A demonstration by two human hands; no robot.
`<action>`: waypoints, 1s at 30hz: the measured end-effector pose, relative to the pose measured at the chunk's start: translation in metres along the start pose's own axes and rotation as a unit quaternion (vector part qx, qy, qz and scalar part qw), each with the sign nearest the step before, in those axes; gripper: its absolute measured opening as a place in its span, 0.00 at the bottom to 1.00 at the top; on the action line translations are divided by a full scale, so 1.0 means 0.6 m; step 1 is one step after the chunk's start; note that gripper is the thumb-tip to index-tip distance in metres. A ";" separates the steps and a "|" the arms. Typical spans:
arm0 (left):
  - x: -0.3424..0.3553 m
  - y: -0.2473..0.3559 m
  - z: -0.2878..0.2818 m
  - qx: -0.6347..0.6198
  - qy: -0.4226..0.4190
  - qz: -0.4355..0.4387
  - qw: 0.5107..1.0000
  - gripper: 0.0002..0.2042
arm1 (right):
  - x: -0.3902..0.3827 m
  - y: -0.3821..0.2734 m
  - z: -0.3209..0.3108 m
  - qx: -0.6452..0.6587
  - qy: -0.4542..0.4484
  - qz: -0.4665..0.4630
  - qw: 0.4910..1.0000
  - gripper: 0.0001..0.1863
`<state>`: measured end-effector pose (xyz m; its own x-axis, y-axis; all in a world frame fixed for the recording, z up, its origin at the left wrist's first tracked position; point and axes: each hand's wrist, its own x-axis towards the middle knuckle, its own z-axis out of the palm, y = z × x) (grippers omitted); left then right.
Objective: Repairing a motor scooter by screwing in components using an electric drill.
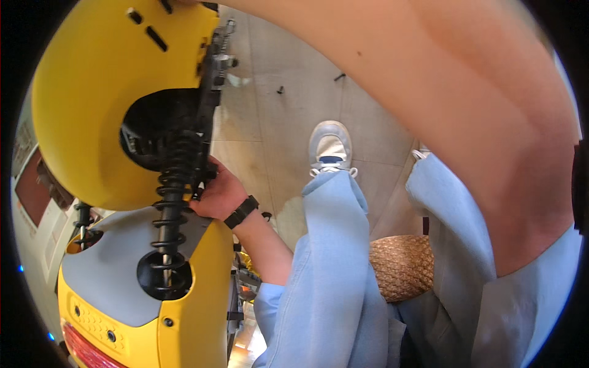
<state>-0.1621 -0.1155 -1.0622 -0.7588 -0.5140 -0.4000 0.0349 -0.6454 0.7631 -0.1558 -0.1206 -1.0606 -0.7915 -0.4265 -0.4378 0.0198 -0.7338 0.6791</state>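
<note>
A large rounded yellow shell (80,110) stands at the upper left, with a black toothed metal frame (211,86) along its right edge. Below it a yellow-and-grey vehicle body (129,264) carries a red lens (92,351). A black coil-spring shock absorber (172,190) links the two. My left hand (218,191), with a black band at its wrist, reaches in beside the spring. Its fingers curl at the lower end of the frame, partly hidden. My right arm (392,73) arches over the top; its hand is almost wholly cut off above the shell.
Two small dark screws (340,77) lie apart on the pale tiled floor (264,116). My shoe (330,147) stands in the middle, below it my light blue trousers. A woven seat (400,267) is beneath me. A second spring (83,224) shows at far left.
</note>
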 end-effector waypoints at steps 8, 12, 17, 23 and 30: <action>0.000 0.009 -0.033 -0.022 -0.025 -0.070 0.997 0.16 | -0.008 -0.014 -0.014 0.069 -0.013 0.008 0.997 0.17; 0.004 0.007 -0.025 0.014 0.026 -0.034 0.999 0.18 | -0.015 -0.032 0.018 0.018 0.029 0.022 0.999 0.21; 0.012 -0.003 -0.017 0.064 0.163 0.042 0.984 0.24 | 0.026 -0.220 0.223 -0.395 0.095 -0.016 0.913 0.30; 0.006 -0.004 0.005 0.090 0.154 0.049 0.983 0.27 | 0.064 -0.418 0.533 -0.876 0.172 0.080 0.444 0.42; 0.002 -0.007 -0.002 0.065 0.173 0.062 0.981 0.25 | -0.181 -0.526 0.450 -0.994 0.003 -0.012 -0.108 0.22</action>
<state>-0.1622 -0.1138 -1.0665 -0.4864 -0.7597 -0.4316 0.0118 -0.4996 0.8662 -0.2407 0.3002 -1.0685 -0.8067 -0.4105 -0.4251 -0.1440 0.8342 -0.5323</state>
